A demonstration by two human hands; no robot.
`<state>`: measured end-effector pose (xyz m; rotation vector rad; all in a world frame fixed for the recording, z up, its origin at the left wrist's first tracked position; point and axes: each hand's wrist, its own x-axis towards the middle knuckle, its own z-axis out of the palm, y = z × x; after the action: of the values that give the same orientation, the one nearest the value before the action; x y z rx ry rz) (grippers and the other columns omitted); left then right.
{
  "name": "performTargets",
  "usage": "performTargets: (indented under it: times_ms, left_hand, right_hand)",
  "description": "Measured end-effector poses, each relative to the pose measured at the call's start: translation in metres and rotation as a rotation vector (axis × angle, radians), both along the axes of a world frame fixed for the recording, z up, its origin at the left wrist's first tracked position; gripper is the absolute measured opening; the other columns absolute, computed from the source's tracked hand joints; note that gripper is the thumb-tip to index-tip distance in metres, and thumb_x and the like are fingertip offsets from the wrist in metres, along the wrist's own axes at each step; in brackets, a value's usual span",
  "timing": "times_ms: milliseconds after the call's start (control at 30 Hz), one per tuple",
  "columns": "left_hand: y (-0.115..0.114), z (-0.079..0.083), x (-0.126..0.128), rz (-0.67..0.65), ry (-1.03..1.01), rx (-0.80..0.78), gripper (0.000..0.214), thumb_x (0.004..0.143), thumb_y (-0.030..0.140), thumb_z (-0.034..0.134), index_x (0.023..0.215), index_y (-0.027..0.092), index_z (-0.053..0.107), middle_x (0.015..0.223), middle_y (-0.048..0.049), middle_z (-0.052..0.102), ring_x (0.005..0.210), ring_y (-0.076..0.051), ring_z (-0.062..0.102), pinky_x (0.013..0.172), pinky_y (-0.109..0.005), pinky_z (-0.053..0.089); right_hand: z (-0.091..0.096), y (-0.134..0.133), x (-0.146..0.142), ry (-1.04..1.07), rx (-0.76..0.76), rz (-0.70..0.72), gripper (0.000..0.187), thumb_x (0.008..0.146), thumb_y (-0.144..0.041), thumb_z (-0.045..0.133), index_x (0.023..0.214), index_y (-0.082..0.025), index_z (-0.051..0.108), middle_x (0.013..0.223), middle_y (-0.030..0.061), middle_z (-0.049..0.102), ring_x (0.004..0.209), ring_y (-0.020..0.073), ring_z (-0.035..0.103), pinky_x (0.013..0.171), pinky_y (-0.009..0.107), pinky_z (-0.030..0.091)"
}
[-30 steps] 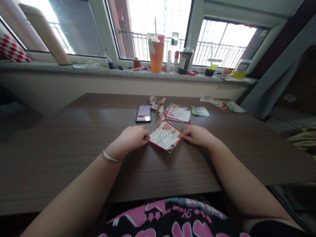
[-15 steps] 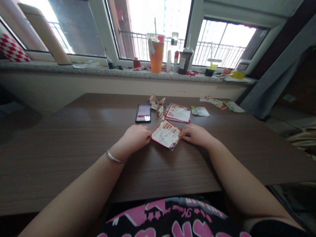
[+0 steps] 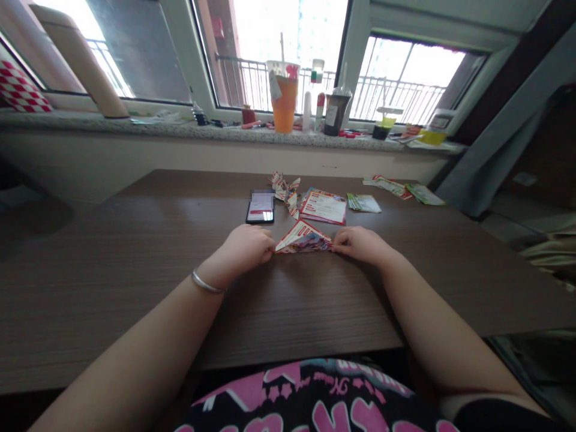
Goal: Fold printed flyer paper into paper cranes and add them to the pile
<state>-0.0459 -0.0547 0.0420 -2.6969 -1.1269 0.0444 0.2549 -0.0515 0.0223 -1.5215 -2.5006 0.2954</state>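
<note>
Between my hands is a square sheet of printed paper (image 3: pixel 302 237), white with red marks, its near half bent up and over so that the colourful back shows. My left hand (image 3: pixel 252 246) pinches its left corner, and my right hand (image 3: pixel 359 245) pinches the right corner. Just beyond the sheet lies a stack of similar printed sheets (image 3: pixel 324 206). Folded paper pieces (image 3: pixel 286 192) sit in a cluster left of that stack. A phone (image 3: pixel 260 206) with a lit screen lies beyond my left hand.
Green-and-white paper slips (image 3: pixel 364 203) lie right of the stack, with more slips (image 3: pixel 396 187) farther right on the brown table (image 3: pixel 135 264). Along the windowsill (image 3: pixel 216 133) stand an orange drink cup (image 3: pixel 284 99), a dark drink cup (image 3: pixel 336 112) and a tall tan cylinder (image 3: pixel 81 63).
The sheet lay flat between my hands; its near corner is now folded up toward the far side, showing the colourful back. Both hands stay at the side corners.
</note>
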Motion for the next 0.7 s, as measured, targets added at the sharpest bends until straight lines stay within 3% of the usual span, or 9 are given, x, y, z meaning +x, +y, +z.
performTargets:
  times_ms: [200,333,533,700]
  left_hand:
    - [0.000,0.001,-0.001,0.184,-0.102,-0.162,0.021,0.079,0.030,0.051,0.074,0.022,0.069,0.080,-0.0030,0.070,0.070,-0.018,0.061,0.059,-0.027,0.039]
    - [-0.006,0.001,0.008,0.278,-0.128,-0.167,0.048,0.089,0.053,0.037,0.068,0.020,0.066,0.074,-0.0062,0.069,0.067,-0.021,0.062,0.057,-0.029,0.036]
    - [-0.004,-0.014,0.018,0.412,-0.167,-0.102,0.050,0.088,0.058,0.035,0.087,0.017,0.065,0.088,-0.0120,0.071,0.082,-0.027,0.066,0.065,-0.032,0.042]
    - [0.000,-0.020,0.016,0.493,-0.190,-0.164,0.050,0.085,0.061,0.040,0.099,0.018,0.062,0.092,-0.0117,0.071,0.086,-0.028,0.067,0.069,-0.032,0.045]
  right_hand:
    - [-0.007,0.003,-0.008,0.083,-0.035,-0.051,0.025,0.088,-0.036,0.056,0.076,-0.020,0.071,0.083,0.0045,0.072,0.073,0.0160,0.062,0.069,0.025,0.043]
    - [-0.011,0.000,-0.017,0.127,-0.019,-0.081,0.031,0.088,-0.041,0.053,0.074,-0.019,0.069,0.075,0.0037,0.070,0.068,0.0156,0.059,0.062,0.025,0.040]
    - [-0.017,-0.002,-0.029,0.206,-0.017,-0.184,0.029,0.085,-0.046,0.057,0.092,-0.021,0.070,0.077,0.0023,0.069,0.066,0.0148,0.058,0.058,0.024,0.038]
    - [-0.020,0.000,-0.034,0.172,0.002,-0.257,0.028,0.081,-0.046,0.062,0.096,-0.025,0.071,0.080,0.0022,0.070,0.070,0.0160,0.059,0.059,0.025,0.038]
